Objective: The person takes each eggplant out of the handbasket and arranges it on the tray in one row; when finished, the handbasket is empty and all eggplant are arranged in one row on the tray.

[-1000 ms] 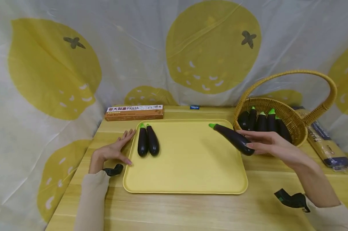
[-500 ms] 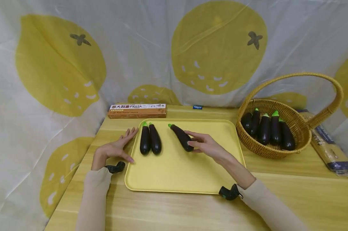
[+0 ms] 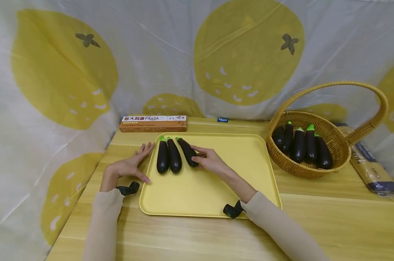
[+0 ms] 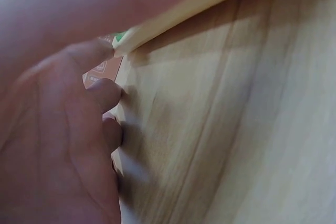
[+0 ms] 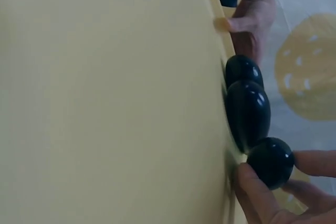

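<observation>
My right hand (image 3: 210, 160) pinches an eggplant (image 3: 186, 150) with a green stem end between thumb and fingers, over the left part of the yellow tray (image 3: 216, 195). Just left of it, two more eggplants (image 3: 174, 156) lie side by side on the tray, stems pointing away. In the right wrist view the held eggplant (image 5: 270, 163) shows its round end between the fingertips. My left hand (image 3: 128, 167) rests at the tray's left edge, fingers spread and thumb at the rim; the left wrist view shows its fingers (image 4: 105, 95) fairly straight against the wooden table.
A wicker basket (image 3: 309, 173) with a tall handle stands right of the tray, holding several eggplants. Behind the tray lie a pasta box (image 3: 152, 124) and a small blue packet (image 3: 222, 120). A plastic-wrapped package (image 3: 371, 166) lies beyond the basket. A lemon-print curtain hangs behind.
My right hand has carried the eggplant from beside the basket leftward across the tray, close to the two lying there. The left hand has stayed at the tray's edge.
</observation>
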Demonstrator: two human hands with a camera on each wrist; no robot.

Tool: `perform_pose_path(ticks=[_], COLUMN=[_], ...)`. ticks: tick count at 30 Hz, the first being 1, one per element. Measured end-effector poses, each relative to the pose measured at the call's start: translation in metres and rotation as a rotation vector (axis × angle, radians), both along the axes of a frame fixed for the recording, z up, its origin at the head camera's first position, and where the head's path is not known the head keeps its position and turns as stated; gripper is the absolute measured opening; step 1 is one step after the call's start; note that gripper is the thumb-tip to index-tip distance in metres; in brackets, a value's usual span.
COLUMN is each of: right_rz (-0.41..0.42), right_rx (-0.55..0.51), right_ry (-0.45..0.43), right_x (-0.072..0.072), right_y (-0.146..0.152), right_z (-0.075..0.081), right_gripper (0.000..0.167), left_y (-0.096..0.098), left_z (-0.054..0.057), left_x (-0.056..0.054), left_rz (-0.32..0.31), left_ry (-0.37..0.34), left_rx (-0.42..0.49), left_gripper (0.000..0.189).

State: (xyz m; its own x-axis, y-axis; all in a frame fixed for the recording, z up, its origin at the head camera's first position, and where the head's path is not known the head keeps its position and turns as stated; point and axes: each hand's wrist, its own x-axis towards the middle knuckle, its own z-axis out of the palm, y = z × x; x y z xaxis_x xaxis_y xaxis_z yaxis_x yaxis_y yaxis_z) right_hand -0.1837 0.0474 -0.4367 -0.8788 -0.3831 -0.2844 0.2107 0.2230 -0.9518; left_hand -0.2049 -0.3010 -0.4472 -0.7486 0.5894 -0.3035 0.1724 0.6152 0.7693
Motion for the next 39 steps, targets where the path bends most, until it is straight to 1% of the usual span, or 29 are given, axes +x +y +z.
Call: perform_pose_path(ticks=[3, 7, 10, 12, 18, 24, 27, 32, 39], right_rz=[-0.009, -0.017, -0.029, -0.034, -0.043, -0.046, -0.058, -0.048, -0.026], right_rx=[0.022, 0.024, 0.019, 0.036, 0.171, 0.284, 0.308, 0.331, 0.321], right_ry=[0.009, 0.017, 0.038, 0.069, 0.188, 0.228, 0.226, 0.234, 0.276], right_x=[0.000, 0.000, 0.000, 0.000, 0.001, 0.003, 0.002, 0.001, 0.002], right_y=[-0.005, -0.008, -0.011, -0.011, -0.016, -0.023, -0.024, -0.023, -0.025], right_z=[-0.001, 0.000, 0.003, 0.004, 0.007, 0.007, 0.009, 0.009, 0.006], right_gripper=[0.054, 0.055, 0.060, 0.062, 0.061, 0.061, 0.060, 0.063, 0.066], left_y=[-0.001, -0.002, -0.002, -0.001, -0.001, -0.002, -0.002, 0.000, -0.002], left_z=[0.000, 0.000, 0.001, 0.002, 0.004, 0.005, 0.006, 0.006, 0.004], left_x=[0.001, 0.002, 0.000, -0.001, -0.002, 0.001, 0.000, -0.003, 0.001], left_rz=[-0.007, -0.007, 0.001, 0.000, 0.006, 0.011, 0.012, 0.001, 0.023], left_ry=[-0.002, -0.011, -0.010, -0.008, -0.007, -0.016, -0.014, -0.012, -0.030], left_rx=[0.003, 0.012, 0.021, 0.024, 0.023, 0.016, 0.015, 0.020, 0.032], left_gripper=[0.138, 0.138, 0.138, 0.138, 0.138, 0.139, 0.138, 0.138, 0.138])
